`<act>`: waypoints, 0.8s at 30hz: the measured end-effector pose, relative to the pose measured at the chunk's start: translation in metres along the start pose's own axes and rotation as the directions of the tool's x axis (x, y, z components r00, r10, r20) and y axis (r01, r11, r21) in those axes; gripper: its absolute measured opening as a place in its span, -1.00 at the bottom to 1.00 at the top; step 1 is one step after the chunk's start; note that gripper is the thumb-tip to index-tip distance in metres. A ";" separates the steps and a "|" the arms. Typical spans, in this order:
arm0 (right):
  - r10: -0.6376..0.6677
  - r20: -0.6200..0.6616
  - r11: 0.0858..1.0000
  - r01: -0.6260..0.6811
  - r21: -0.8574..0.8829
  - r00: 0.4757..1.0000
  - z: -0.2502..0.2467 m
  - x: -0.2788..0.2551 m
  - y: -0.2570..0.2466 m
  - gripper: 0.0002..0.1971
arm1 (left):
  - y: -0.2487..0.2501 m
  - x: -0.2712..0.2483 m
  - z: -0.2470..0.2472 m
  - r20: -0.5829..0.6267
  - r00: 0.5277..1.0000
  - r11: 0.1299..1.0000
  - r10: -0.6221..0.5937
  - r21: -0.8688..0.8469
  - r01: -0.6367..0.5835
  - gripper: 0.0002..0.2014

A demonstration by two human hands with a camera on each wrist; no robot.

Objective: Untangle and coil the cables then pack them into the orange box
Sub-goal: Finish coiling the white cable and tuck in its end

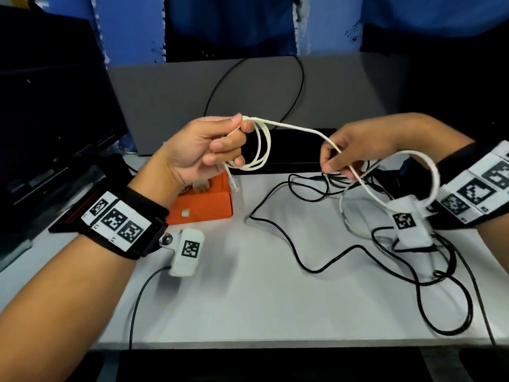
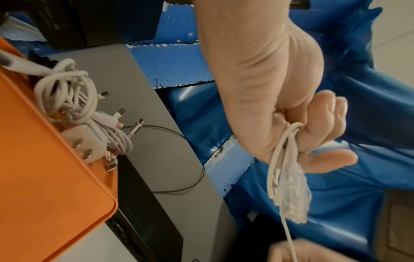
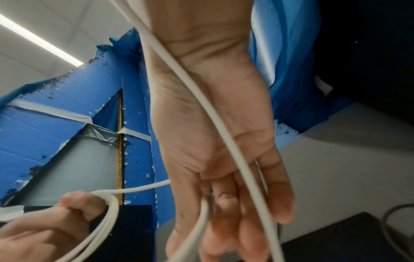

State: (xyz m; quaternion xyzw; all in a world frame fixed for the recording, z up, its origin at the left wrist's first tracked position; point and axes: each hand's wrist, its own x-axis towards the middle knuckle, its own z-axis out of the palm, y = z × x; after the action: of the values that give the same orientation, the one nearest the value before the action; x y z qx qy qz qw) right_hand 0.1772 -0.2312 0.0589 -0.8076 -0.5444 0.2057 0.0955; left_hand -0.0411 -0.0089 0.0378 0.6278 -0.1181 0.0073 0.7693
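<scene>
I am partway through the white cable point(image 1: 292, 129): my left hand point(image 1: 203, 150) has its grip curled round several finished loops, held up above the orange box point(image 1: 203, 208), with the clear plug hanging off the bottom of the coil. My right hand point(image 1: 355, 150) pinches the free run of the same cable between thumb and fingertips, feeding it across; the rest sweeps round past my right wrist, so I judge a few turns are still to wind.

The orange box sits toward the desk's point(image 1: 248, 299) left rear, open, and the left wrist view shows coiled white cables and a charger point(image 2: 82, 143) already in it, so some packing is done.

What is left, as I see it: the black cables point(image 1: 413, 260) lie loose and crossed over each other along the right side of the desk, neither untangled nor coiled.
</scene>
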 end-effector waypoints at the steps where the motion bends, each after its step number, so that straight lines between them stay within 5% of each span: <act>1: 0.033 0.001 0.998 -0.033 -0.048 0.999 0.001 0.001 0.007 -0.83 | 0.002 -0.001 -0.002 -0.015 1.000 0.999 0.023 -0.037 -0.024 -0.69; 4: 0.090 -0.052 0.986 -0.096 -0.137 0.995 0.013 0.007 0.030 -0.64 | 0.010 -0.005 -0.013 -0.147 0.974 0.967 0.175 -0.158 -0.198 -0.72; 8: 0.078 -0.250 0.994 -0.093 -0.051 0.965 0.035 0.016 0.060 -0.55 | 0.023 -0.008 -0.034 -0.522 0.805 0.759 0.281 -0.392 -0.519 -0.67; 11: 0.031 -0.416 0.995 -0.069 -0.078 0.909 0.042 0.019 0.055 -0.61 | 0.026 -0.009 -0.034 -0.588 0.774 0.841 0.234 -0.277 -0.465 -0.67; 13: -0.033 -0.635 0.997 0.069 0.032 0.772 0.039 0.018 0.028 -0.77 | 0.020 -0.004 -0.023 -0.571 0.796 0.933 0.201 -0.135 -0.333 -0.74; 15: -0.045 -0.841 0.953 0.277 0.126 0.539 0.027 0.011 -0.010 -0.81 | 0.016 0.003 -0.010 -0.577 0.794 0.971 0.193 -0.002 -0.238 -0.77; 17: -0.069 -0.945 0.887 0.453 0.088 0.319 0.013 -0.009 -0.052 -0.75 | 0.013 0.010 0.003 -0.604 0.767 0.976 0.216 0.108 -0.191 -0.77; 19: -0.177 -0.963 0.845 0.533 -0.044 0.202 0.004 -0.027 -0.088 -0.71 | 0.012 0.014 0.014 -0.629 0.736 0.967 0.250 0.199 -0.158 -0.76; 20: -0.256 -0.943 0.849 0.516 -0.114 0.213 0.004 -0.033 -0.101 -0.70 | 0.013 0.015 0.020 -0.623 0.737 0.963 0.262 0.225 -0.152 -0.76; 21: -0.330 -0.902 0.874 0.451 -0.182 0.277 0.005 -0.034 -0.110 -0.68 | 0.014 0.015 0.026 -0.601 0.754 0.960 0.266 0.234 -0.152 -0.76; 24: -0.355 -0.736 0.935 0.220 -0.278 0.576 0.017 -0.014 -0.113 -0.57 | 0.019 0.012 0.044 -0.475 0.845 0.964 0.245 0.210 -0.162 -0.75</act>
State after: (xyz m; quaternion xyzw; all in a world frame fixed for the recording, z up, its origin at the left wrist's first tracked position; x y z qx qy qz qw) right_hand 0.0702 -0.2009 0.0897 -0.7217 -0.5878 -0.2238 0.2891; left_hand -0.0397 -0.0492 0.0670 0.6488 0.0188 0.2598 0.7150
